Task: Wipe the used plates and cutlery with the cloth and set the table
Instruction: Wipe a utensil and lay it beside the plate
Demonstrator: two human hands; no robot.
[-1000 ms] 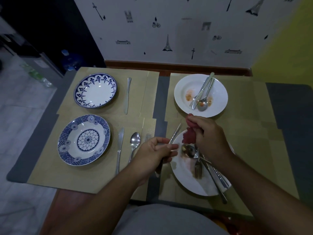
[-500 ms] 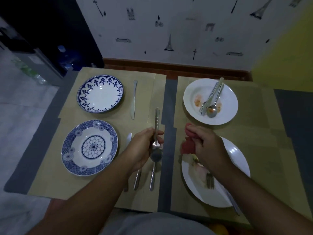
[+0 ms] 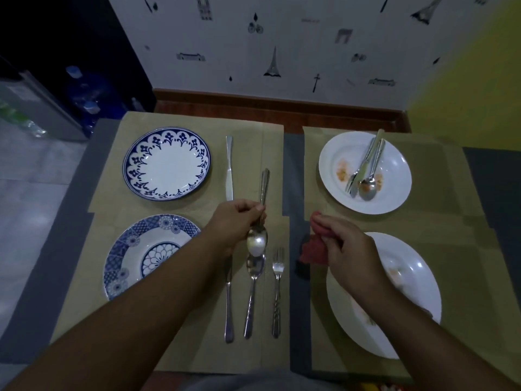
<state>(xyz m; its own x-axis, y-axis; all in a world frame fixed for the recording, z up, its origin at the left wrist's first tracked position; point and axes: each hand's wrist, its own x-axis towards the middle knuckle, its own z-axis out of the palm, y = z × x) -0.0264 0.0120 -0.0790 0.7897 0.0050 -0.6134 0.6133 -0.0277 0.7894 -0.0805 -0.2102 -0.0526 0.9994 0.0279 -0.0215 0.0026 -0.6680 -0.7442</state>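
Head view: the left hand (image 3: pixel 239 221) curls its fingers round a spoon (image 3: pixel 257 241), held over the left mats of the bench (image 3: pixel 299 320) — bowl toward the person, handle pointing away. Just nearer lie a knife (image 3: pixel 229 306), a second spoon (image 3: pixel 253 292) and a fork (image 3: pixel 277 292), beside the near blue plate (image 3: pixel 124 266). The right hand (image 3: pixel 344 249) grips a bunched red cloth (image 3: pixel 311 251) at the far rim of the smeared near white plate (image 3: pixel 408 292) — the far white plate (image 3: pixel 394 165) holds soiled cutlery.

Free mat (image 3: pixel 245 153) right of far knife (image 3: pixel 229 167) — spoon (image 3: pixel 257 244) overhead.
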